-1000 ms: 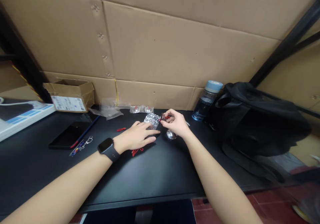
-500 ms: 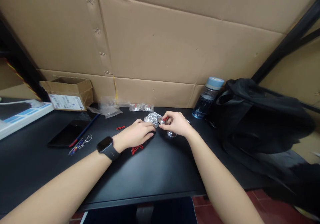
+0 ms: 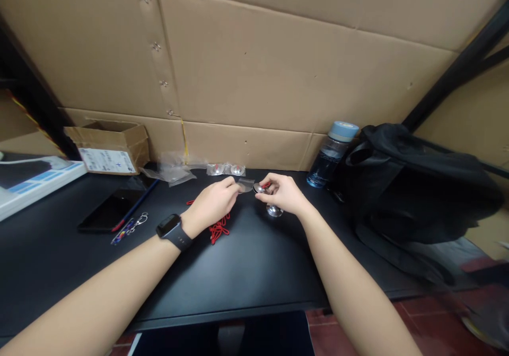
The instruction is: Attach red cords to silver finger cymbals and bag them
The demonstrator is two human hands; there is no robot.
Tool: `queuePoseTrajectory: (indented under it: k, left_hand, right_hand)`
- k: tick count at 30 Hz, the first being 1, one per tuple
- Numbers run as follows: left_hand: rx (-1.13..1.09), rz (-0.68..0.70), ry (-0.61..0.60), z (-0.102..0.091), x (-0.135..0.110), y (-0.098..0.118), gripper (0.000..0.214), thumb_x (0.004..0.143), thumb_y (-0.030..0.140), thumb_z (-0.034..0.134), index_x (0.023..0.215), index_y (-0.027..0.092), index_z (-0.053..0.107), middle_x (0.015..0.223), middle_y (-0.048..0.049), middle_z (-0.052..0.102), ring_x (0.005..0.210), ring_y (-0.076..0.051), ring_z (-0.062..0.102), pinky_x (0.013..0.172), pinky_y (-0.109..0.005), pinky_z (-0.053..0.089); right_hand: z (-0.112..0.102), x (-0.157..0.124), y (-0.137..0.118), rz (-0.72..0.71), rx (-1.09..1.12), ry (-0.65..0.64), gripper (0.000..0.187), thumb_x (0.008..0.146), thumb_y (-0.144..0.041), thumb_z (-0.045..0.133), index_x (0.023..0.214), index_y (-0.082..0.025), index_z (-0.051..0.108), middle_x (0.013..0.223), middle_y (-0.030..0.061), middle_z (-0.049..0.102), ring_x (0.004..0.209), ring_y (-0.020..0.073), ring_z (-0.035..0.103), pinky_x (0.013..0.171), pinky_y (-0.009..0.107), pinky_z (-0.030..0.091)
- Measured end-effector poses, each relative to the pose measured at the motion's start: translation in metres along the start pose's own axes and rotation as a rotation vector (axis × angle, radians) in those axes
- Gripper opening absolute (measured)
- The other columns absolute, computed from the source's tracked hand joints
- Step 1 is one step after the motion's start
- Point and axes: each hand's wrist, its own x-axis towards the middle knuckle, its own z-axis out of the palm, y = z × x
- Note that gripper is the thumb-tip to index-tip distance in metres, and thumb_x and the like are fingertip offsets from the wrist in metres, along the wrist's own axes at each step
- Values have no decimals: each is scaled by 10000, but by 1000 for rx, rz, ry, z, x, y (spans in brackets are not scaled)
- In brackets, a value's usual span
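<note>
My left hand [image 3: 214, 201], with a black watch [image 3: 170, 228] on its wrist, pinches a clear plastic wrapper [image 3: 247, 185]. Close by on the right, my right hand [image 3: 284, 193] grips a small silver finger cymbal [image 3: 260, 188] with a red cord between the fingers. Another shiny round cymbal [image 3: 274, 211] lies on the table just under my right hand. Several loops of red cord [image 3: 219, 231] lie below my left hand, and a further red loop [image 3: 190, 202] shows partly behind it. Two more cymbals [image 3: 226, 169] lie wrapped in clear plastic near the cardboard wall.
Crumpled clear plastic bags [image 3: 170, 175] and an opened cardboard box [image 3: 113, 147] stand at the back left. A dark tablet [image 3: 115, 207], a keychain [image 3: 129, 228] and a power strip [image 3: 47, 178] are left. A water bottle [image 3: 330, 157] and black backpack [image 3: 421, 181] are right.
My left hand has drawn back slightly and lifted, now holding the wrapper. The crumpled shiny plastic between my hands has gone from that spot. My right hand keeps its cymbal.
</note>
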Motion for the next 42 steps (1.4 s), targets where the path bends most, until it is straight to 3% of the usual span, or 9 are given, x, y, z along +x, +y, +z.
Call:
queuePoseTrajectory:
  k: [5, 10, 15, 20, 27, 32, 37, 39, 42]
  left_hand:
    - [-32, -107, 79, -7, 1, 3, 81, 959, 181, 510, 976, 207, 585, 930, -58, 681, 789, -213, 690, 731, -319, 534]
    - [-210, -169, 159, -4, 1, -4, 120, 961, 142, 481, 1057, 210, 508, 877, -55, 711, 752, -214, 721, 698, -309, 530]
    - [-348, -101, 173, -1, 1, -13, 465, 924, 59, 458, 1353, 239, 472, 1049, -44, 760, 895, -189, 750, 827, -322, 577]
    - [-272, 36, 141, 2, 0, -11, 502, 924, 50, 452, 1364, 242, 600, 1383, -65, 664, 1261, -214, 645, 1090, -391, 512]
    - [-193, 2, 189, -5, 1, -5, 185, 988, 244, 587, 1105, 239, 730, 1150, -33, 774, 1040, -221, 733, 969, -379, 568]
    - [-244, -36, 206, -6, 0, -5, 535, 979, 110, 514, 1482, 292, 486, 1259, -14, 745, 1065, -193, 742, 937, -343, 583]
    - [-205, 0, 155, -6, 0, -2, 702, 964, 68, 468, 1594, 329, 303, 1350, 0, 698, 1088, -189, 731, 908, -330, 580]
    - [-136, 29, 157, -7, 0, -3, 689, 972, 67, 459, 1599, 307, 301, 1306, -17, 722, 1025, -194, 739, 880, -338, 569]
    - [-21, 116, 172, -7, 0, -7, 548, 994, 73, 449, 1503, 276, 480, 1170, -31, 771, 908, -186, 733, 876, -357, 534]
  right_hand:
    - [0, 0, 0, -9, 35, 24, 266, 748, -365, 817, 910, -213, 670, 668, -7, 727, 575, 170, 683, 580, 252, 491]
    - [0, 1, 2, -21, 44, 53, 281, 741, -379, 820, 905, -208, 669, 663, -7, 719, 555, 161, 665, 569, 253, 484]
    - [1, 2, 4, -27, 55, 56, 274, 745, -377, 817, 905, -210, 670, 659, -7, 713, 560, 164, 668, 568, 254, 482]
    - [1, 2, 4, -20, 71, 52, 280, 750, -388, 813, 907, -212, 664, 657, -10, 709, 533, 156, 653, 554, 251, 477]
    - [0, 2, 4, -33, 71, 53, 275, 757, -383, 809, 911, -208, 663, 672, -6, 707, 545, 153, 648, 549, 244, 473]
    - [1, 1, 4, -35, 57, 47, 271, 763, -382, 805, 909, -207, 659, 657, -14, 699, 540, 144, 639, 558, 239, 467]
    - [1, 1, 4, -43, 48, 54, 274, 757, -379, 808, 911, -204, 664, 653, -19, 689, 549, 140, 630, 564, 237, 464]
    - [1, 2, 5, -42, 50, 56, 274, 754, -373, 810, 917, -205, 668, 657, -18, 689, 557, 143, 636, 571, 238, 468]
    - [0, 2, 4, -41, 49, 63, 277, 750, -367, 812, 927, -205, 674, 673, -15, 693, 562, 143, 635, 572, 238, 470]
